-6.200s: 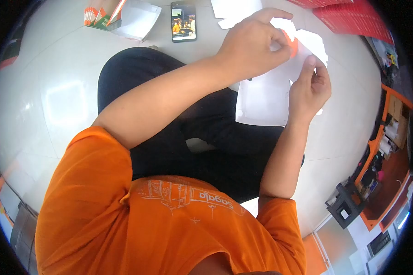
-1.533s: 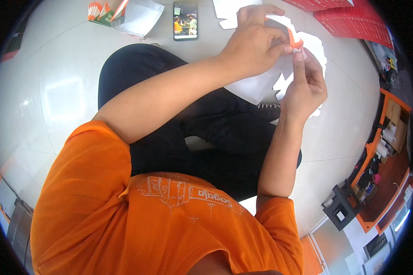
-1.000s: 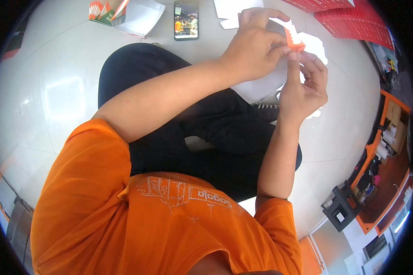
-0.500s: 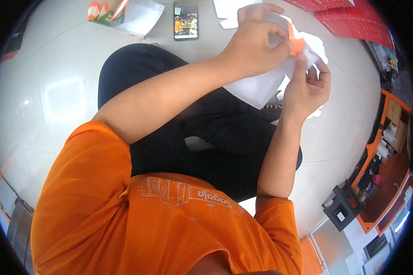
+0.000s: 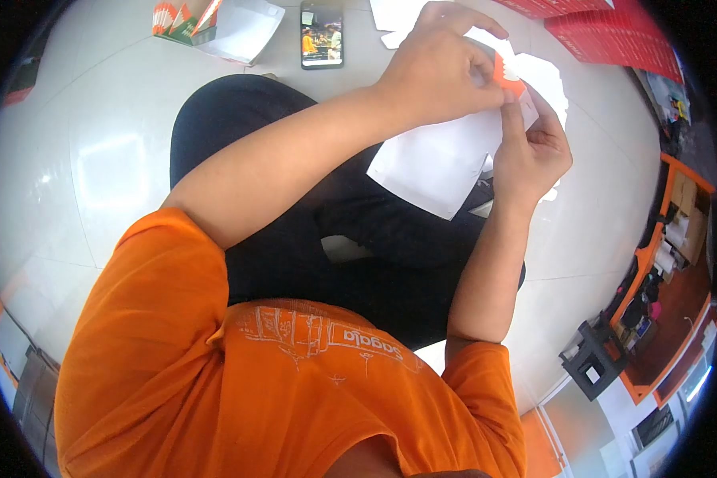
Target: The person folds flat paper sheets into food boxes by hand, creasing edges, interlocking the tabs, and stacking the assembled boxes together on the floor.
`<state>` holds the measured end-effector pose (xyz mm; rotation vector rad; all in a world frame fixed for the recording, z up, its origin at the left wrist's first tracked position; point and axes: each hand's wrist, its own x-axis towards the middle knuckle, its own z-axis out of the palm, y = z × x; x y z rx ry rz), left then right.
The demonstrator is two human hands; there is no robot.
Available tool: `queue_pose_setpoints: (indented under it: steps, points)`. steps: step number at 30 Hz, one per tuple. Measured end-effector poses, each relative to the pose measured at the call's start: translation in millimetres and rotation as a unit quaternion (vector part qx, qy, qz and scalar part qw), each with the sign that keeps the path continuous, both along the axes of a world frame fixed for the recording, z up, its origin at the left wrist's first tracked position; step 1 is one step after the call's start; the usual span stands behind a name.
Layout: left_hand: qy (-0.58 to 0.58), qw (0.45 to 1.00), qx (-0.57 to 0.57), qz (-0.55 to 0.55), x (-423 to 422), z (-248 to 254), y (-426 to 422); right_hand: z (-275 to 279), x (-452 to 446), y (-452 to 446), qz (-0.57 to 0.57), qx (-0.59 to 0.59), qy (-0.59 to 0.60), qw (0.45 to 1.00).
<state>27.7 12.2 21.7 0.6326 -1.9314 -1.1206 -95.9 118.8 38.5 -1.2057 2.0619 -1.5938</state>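
A thin white card sheet (image 5: 438, 163) with an orange-and-white printed corner (image 5: 508, 73) hangs above my crossed legs. My left hand (image 5: 442, 72) reaches across and pinches the orange corner between thumb and index finger, its other fingers curled above. From the right, my right hand (image 5: 538, 151) grips the same part, thumb pressed up against the orange edge. The thumbs nearly meet. Fingers of my right hand are partly hidden behind the card. More white cut pieces (image 5: 546, 76) lie on the floor behind the hands, overlapping the card in view.
A phone (image 5: 322, 36) lies on the tiled floor (image 5: 95, 183), its screen lit. Left of it stands an open box with orange and green printed sides (image 5: 185, 22). Red printed stacks (image 5: 613, 40) are at the upper right. An orange-framed shelf (image 5: 669, 279) stands at the right.
The white card has swung down and toward me, showing more of its blank face. Both hands keep their pinch on the orange corner, shifted slightly left.
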Motion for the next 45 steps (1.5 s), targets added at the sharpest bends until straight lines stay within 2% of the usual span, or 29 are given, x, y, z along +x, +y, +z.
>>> queue_pose_setpoints:
  steps: [9, 12, 13, 16, 18, 19, 22, 24, 27, 30, 33, 39, 45]
  points:
    - [0.007, 0.999, -0.013, 0.031, 3, 3, 6, 4, 14, 3, -0.014, 0.011, -0.024, 1.000]
    - [0.009, 0.999, -0.028, 0.036, 4, 3, 7, -3, 11, 0, 0.004, -0.035, 0.014, 0.999]
    - [0.009, 0.999, -0.032, 0.036, 4, 3, 6, -1, 11, 1, -0.013, -0.017, 0.010, 1.000]
    - [0.010, 1.000, 0.011, 0.018, -2, -5, 1, 5, 9, 0, -0.047, -0.016, -0.018, 0.999]
    - [0.026, 0.999, 0.007, 0.021, -3, -9, -2, -3, 4, -1, -0.050, -0.086, -0.055, 0.993]
    - [0.034, 0.999, 0.006, 0.023, -3, -9, -2, -1, 1, 0, -0.055, -0.077, -0.065, 0.993]
    - [0.052, 0.993, 0.106, 0.005, -2, -6, -1, 7, 2, 3, -0.069, -0.068, -0.085, 0.992]
    - [0.049, 0.995, 0.087, 0.010, -3, -6, 0, 8, 5, 3, -0.083, -0.084, -0.082, 0.990]
    - [0.033, 0.996, 0.087, -0.001, -3, 0, 2, -3, 4, -1, -0.032, -0.175, -0.079, 0.981]
    - [0.033, 0.994, 0.103, -0.029, -2, 1, 2, -5, 2, -3, 0.014, -0.158, 0.017, 0.987]
    - [0.044, 0.987, 0.137, -0.069, -1, -2, -3, 4, 6, -1, -0.017, -0.083, -0.024, 0.996]
    - [0.056, 0.988, 0.127, -0.065, -2, -1, -2, -2, 0, -1, -0.006, -0.139, -0.086, 0.987]
    - [0.037, 0.996, 0.085, -0.017, 0, 1, 8, 3, 7, 2, -0.028, -0.144, -0.135, 0.980]
